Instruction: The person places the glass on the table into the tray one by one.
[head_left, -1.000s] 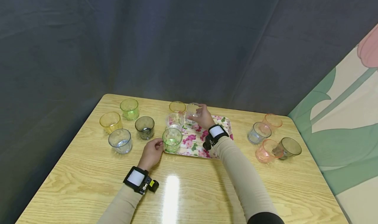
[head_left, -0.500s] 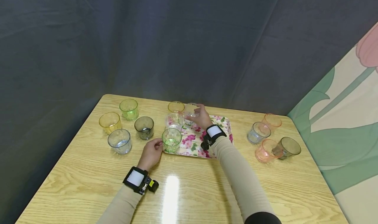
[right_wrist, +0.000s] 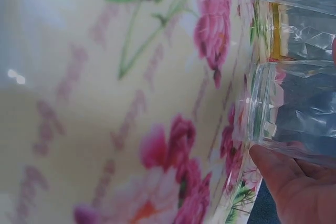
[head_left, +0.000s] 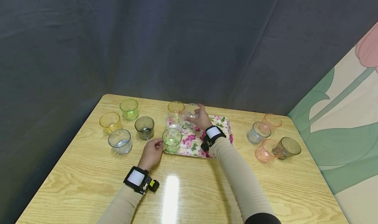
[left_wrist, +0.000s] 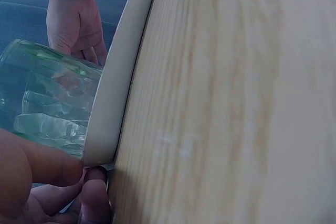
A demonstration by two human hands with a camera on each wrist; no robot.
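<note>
My right hand (head_left: 201,118) holds a clear glass (head_left: 190,109) upright at the back of the flowered tray (head_left: 206,154). In the right wrist view its fingertips (right_wrist: 262,156) touch the glass low, close to the tray. My left hand (head_left: 152,152) pinches the front left corner of the tray; the left wrist view has fingers above and below the rim (left_wrist: 107,124). Right beside that hand, a green glass (head_left: 172,141) stands on the tray corner. Behind it are another clear glass (head_left: 174,121) and a yellow glass (head_left: 176,106), in a row along the tray's left side.
Left of the tray stand a green glass (head_left: 129,109), an amber glass (head_left: 110,122), a grey glass (head_left: 144,128) and a bluish glass (head_left: 120,142). To the right are pinkish glasses (head_left: 265,151), a bluish glass (head_left: 258,133) and a grey-brown glass (head_left: 289,148). A dark curtain (head_left: 189,46) hangs behind the table.
My right hand has shifted slightly left with the clear glass, closer to the yellow one, and then stays put. The left hand keeps its place at the tray corner.
</note>
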